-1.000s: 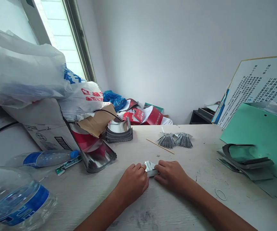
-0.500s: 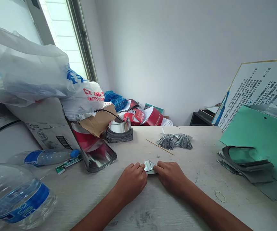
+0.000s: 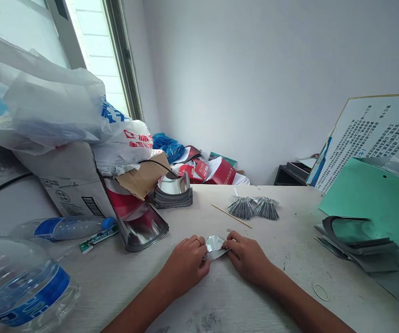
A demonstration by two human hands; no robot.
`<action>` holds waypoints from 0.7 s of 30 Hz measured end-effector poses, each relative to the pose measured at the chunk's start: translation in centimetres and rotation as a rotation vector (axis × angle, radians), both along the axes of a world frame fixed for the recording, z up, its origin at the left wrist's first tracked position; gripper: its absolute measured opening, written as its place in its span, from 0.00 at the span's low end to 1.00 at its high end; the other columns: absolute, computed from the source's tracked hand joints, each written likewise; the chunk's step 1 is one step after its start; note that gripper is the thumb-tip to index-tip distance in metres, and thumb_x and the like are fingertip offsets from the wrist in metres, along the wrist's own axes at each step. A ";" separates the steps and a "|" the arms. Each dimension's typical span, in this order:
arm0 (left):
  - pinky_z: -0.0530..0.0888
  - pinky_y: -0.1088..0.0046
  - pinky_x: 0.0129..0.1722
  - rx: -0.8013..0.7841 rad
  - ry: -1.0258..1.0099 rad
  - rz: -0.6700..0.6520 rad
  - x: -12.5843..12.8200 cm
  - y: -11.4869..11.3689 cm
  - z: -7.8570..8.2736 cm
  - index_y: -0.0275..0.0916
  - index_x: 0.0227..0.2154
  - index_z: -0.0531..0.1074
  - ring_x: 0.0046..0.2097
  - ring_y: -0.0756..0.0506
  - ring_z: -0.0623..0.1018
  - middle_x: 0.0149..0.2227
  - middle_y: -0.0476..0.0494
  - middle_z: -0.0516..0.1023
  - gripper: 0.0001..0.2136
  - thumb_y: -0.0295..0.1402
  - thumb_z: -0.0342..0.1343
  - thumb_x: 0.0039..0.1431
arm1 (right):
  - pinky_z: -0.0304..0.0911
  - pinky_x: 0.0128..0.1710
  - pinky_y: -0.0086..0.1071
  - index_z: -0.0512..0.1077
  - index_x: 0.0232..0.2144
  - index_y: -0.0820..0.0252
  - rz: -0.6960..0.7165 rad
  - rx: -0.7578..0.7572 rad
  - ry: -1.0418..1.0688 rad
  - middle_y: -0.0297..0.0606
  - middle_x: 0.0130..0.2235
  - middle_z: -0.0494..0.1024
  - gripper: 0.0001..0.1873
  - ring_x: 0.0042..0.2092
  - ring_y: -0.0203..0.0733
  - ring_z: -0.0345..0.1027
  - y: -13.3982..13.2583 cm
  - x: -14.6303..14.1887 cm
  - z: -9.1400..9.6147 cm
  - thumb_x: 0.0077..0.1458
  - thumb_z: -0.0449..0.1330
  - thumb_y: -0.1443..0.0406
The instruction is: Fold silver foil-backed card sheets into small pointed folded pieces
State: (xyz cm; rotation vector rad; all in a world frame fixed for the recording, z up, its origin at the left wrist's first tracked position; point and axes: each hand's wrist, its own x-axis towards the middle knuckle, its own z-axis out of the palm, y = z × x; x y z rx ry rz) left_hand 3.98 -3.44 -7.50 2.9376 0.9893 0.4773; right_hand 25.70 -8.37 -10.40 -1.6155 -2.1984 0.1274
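Observation:
A small folded piece of silver foil rests on the white table, pinched from both sides. My left hand grips its left edge with closed fingers, a ring showing on one finger. My right hand pinches its right edge. Two finished pleated silver fans lie further back, with a thin wooden stick beside them.
A cardboard box topped with plastic bags stands at the left. Curved silver sheets and a stack of them lie near it. Water bottles sit front left. A green board, grey sheets and a rubber band are at right.
Both hands have stayed on the foil piece, shifting slightly toward me and reworking its fold. The camera has tilted a little.

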 end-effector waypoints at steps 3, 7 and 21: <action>0.68 0.68 0.43 -0.117 -0.038 0.003 -0.4 0.4 0.4 0.40 0.34 0.74 0.42 0.45 0.73 0.40 0.47 0.75 0.07 0.23 0.57 0.53 | 0.58 0.36 0.29 0.72 0.46 0.53 -0.003 -0.006 -0.028 0.35 0.47 0.73 0.14 0.38 0.37 0.71 0.0 -0.1 0.1 0.63 0.51 0.70; 0.68 0.67 0.44 -0.174 -0.029 0.007 -0.6 0.5 0.7 0.41 0.36 0.74 0.44 0.44 0.73 0.42 0.47 0.75 0.10 0.22 0.57 0.53 | 0.55 0.32 0.29 0.70 0.45 0.53 -0.010 0.014 -0.069 0.35 0.45 0.73 0.11 0.36 0.37 0.70 0.2 -0.3 0.0 0.65 0.50 0.69; 0.68 0.68 0.42 -0.248 -0.134 0.046 -0.5 0.9 0.1 0.40 0.35 0.69 0.41 0.45 0.73 0.37 0.48 0.76 0.13 0.18 0.52 0.50 | 0.55 0.34 0.29 0.67 0.37 0.54 -0.067 -0.063 0.075 0.31 0.41 0.74 0.04 0.38 0.39 0.69 0.7 0.1 -0.5 0.64 0.53 0.68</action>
